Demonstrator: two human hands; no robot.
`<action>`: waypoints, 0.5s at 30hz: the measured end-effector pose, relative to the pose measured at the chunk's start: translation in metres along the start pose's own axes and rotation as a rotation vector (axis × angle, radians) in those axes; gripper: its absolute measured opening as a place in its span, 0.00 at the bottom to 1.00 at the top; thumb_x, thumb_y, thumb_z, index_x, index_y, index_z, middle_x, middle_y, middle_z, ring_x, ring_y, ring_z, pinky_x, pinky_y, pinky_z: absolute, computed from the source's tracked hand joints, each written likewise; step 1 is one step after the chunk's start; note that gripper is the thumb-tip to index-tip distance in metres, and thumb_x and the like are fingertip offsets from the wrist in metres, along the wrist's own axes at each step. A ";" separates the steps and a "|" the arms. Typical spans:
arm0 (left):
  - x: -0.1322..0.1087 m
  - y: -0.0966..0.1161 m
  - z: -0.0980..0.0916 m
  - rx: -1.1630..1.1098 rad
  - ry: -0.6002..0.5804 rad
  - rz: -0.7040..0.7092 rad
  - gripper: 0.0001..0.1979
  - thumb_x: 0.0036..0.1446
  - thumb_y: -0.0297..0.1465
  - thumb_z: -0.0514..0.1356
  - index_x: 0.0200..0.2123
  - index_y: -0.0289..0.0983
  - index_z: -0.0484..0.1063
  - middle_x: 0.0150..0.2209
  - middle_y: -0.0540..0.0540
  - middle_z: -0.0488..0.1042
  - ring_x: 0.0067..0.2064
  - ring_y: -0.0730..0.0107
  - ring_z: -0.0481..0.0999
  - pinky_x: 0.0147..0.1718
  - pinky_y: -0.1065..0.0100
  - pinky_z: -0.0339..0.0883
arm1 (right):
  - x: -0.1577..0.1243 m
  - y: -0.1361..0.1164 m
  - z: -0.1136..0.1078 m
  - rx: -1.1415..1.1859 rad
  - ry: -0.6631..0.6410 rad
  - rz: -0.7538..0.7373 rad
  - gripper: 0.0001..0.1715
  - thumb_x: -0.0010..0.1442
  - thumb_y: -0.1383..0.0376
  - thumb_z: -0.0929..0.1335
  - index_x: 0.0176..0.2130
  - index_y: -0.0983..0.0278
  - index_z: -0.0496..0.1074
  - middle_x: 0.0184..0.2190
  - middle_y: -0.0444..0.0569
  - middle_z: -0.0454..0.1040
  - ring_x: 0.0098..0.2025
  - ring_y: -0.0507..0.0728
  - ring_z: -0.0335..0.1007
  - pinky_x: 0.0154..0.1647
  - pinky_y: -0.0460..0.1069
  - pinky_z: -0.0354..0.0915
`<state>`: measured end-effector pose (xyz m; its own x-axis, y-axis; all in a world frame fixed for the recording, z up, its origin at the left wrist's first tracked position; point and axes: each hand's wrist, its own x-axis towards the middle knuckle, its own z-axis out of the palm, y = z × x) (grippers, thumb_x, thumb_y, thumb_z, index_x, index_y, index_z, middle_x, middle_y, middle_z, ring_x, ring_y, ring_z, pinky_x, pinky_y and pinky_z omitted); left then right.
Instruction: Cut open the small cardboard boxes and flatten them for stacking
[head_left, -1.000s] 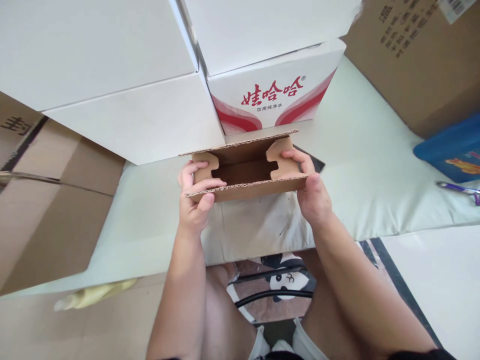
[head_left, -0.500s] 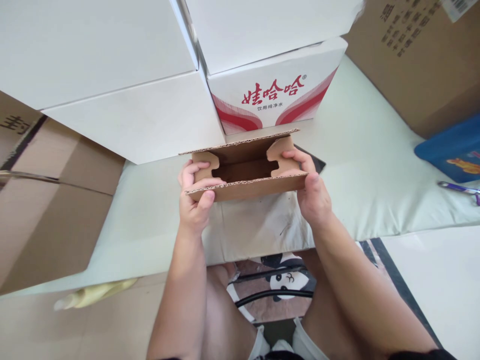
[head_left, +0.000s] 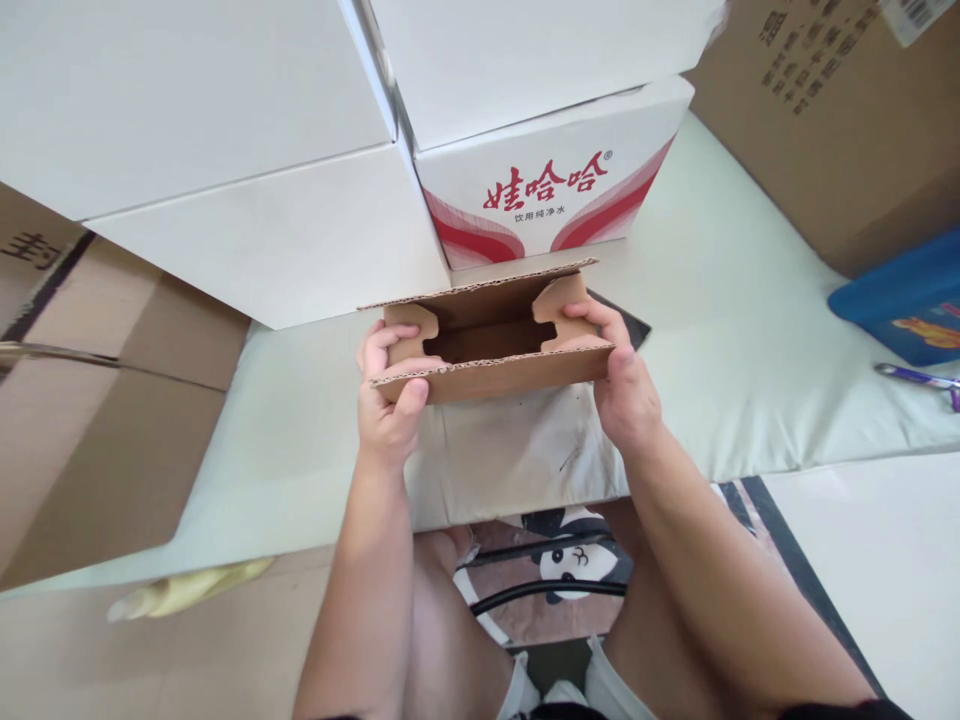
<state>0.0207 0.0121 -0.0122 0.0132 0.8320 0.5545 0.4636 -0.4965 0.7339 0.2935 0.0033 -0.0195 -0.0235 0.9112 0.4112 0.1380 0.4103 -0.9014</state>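
Observation:
A small brown cardboard box is held between my two hands, its open top facing me. At its left end, my left hand grips the near wall, thumb outside and fingers by the notched end flap. My right hand holds the right end, its fingers curled over the other notched flap and its thumb near the front corner. The long far flap stands up. Inside, the part I can see is bare brown cardboard, shaded. A dark flat object shows partly behind my right hand.
White cartons stand stacked behind the box, one with red lettering. Large brown cartons stand at left and right. A blue container and a purple pen lie at right on the pale green cloth.

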 end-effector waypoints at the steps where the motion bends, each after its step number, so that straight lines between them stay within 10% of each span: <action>1: 0.000 -0.001 0.000 -0.005 0.006 0.004 0.27 0.62 0.60 0.57 0.33 0.45 0.82 0.55 0.45 0.72 0.69 0.45 0.61 0.76 0.41 0.41 | 0.000 0.000 0.000 0.011 0.008 -0.009 0.38 0.70 0.34 0.53 0.51 0.51 0.77 0.64 0.50 0.68 0.73 0.69 0.57 0.75 0.70 0.56; 15: -0.001 -0.001 0.003 -0.028 0.061 -0.105 0.30 0.59 0.61 0.60 0.50 0.44 0.74 0.54 0.42 0.75 0.73 0.43 0.57 0.74 0.44 0.47 | 0.004 -0.011 0.002 -0.082 0.093 -0.140 0.21 0.75 0.48 0.59 0.52 0.50 0.76 0.54 0.50 0.77 0.66 0.64 0.67 0.75 0.68 0.56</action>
<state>0.0233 0.0121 -0.0148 -0.0891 0.8637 0.4961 0.4343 -0.4145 0.7997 0.2897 0.0025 -0.0082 0.0429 0.8368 0.5459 0.2204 0.5250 -0.8221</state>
